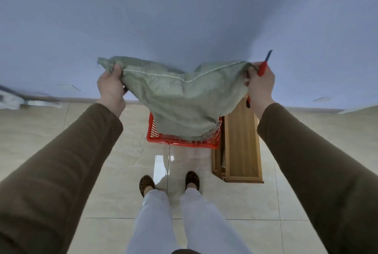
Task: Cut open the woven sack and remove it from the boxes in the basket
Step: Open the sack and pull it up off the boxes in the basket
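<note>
I hold a grey-green woven sack (pixel 180 98) up in the air by its stitched edge, stretched between both hands. My left hand (pixel 111 86) grips the sack's left corner. My right hand (pixel 260 84) grips the right corner together with a red-handled cutter (pixel 263 65), its blade pointing up. The sack hangs down over a red plastic basket (pixel 155 133) on the floor, and its frayed lower end reaches the basket's rim. The sack hides the basket's inside, so no boxes are visible.
A wooden stand (pixel 241 141) sits right beside the basket on the right. A blue wall (pixel 184 18) rises behind. Glossy beige floor tiles (pixel 102 172) spread around my feet (pixel 169 182). Pale clutter (pixel 12 100) lies at the far left by the wall.
</note>
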Action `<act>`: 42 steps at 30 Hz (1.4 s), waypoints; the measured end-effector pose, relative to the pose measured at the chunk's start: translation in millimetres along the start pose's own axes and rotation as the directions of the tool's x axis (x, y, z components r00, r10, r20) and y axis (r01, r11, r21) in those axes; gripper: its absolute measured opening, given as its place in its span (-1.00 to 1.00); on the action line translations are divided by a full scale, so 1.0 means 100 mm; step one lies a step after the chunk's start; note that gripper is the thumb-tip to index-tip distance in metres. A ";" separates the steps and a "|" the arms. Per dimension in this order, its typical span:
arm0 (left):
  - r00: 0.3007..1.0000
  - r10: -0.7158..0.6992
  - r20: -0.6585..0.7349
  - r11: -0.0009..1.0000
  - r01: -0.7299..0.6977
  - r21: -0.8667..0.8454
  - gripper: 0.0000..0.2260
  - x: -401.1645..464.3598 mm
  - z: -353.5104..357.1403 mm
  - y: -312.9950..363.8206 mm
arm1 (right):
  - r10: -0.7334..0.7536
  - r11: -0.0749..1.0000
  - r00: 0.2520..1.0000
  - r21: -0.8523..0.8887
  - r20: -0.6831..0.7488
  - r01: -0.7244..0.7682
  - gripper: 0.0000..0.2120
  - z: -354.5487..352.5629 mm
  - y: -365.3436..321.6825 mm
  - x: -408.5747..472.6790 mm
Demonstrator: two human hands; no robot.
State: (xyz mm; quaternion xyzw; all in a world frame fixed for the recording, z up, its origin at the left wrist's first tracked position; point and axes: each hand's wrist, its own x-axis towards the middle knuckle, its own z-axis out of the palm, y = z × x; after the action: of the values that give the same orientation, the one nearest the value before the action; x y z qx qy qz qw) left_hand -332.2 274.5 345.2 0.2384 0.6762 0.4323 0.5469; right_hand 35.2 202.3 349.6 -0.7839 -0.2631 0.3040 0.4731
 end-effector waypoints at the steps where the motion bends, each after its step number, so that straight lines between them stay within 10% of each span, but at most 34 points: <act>1: 0.999 -0.021 0.039 0.998 0.019 0.055 -0.88 -0.05 0.03 0.04 | -0.004 0.999 0.997 -0.034 0.081 0.007 -0.88 0.00 -0.05 -0.01; 9: 0.943 -0.026 0.330 0.994 -0.011 0.110 -0.81 -0.65 0.63 0.16 | -0.111 0.991 0.936 0.114 0.335 0.076 -0.89 0.35 -0.49 -0.39; 13: 0.813 -0.095 0.574 0.985 -0.005 0.170 -0.79 -0.99 0.97 0.13 | -0.073 0.981 0.723 -0.083 0.687 0.178 -0.50 0.62 -0.38 -0.68; 19: 0.914 0.020 0.405 0.981 -0.097 0.170 -0.69 -0.89 0.66 0.01 | -0.072 0.990 0.905 -0.080 0.418 0.116 -0.83 0.65 -0.31 -0.56; 24: 0.913 -0.043 0.405 0.876 -0.161 0.455 -0.53 -0.80 0.34 -0.32 | -0.080 0.935 0.859 -0.261 0.506 0.241 -0.90 0.68 -0.27 -0.68; 42: 0.811 -0.009 0.585 0.959 -0.159 0.236 -0.42 -0.96 0.75 -0.18 | -0.200 0.964 0.855 -0.062 0.478 0.260 -0.82 0.53 -1.07 -0.62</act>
State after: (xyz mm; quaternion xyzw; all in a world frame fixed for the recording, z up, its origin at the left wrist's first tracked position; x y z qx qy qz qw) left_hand -230.6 213.1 379.4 0.4587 0.5203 0.2628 0.6706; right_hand -58.9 234.3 440.8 -0.6780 -0.4798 0.4081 0.3789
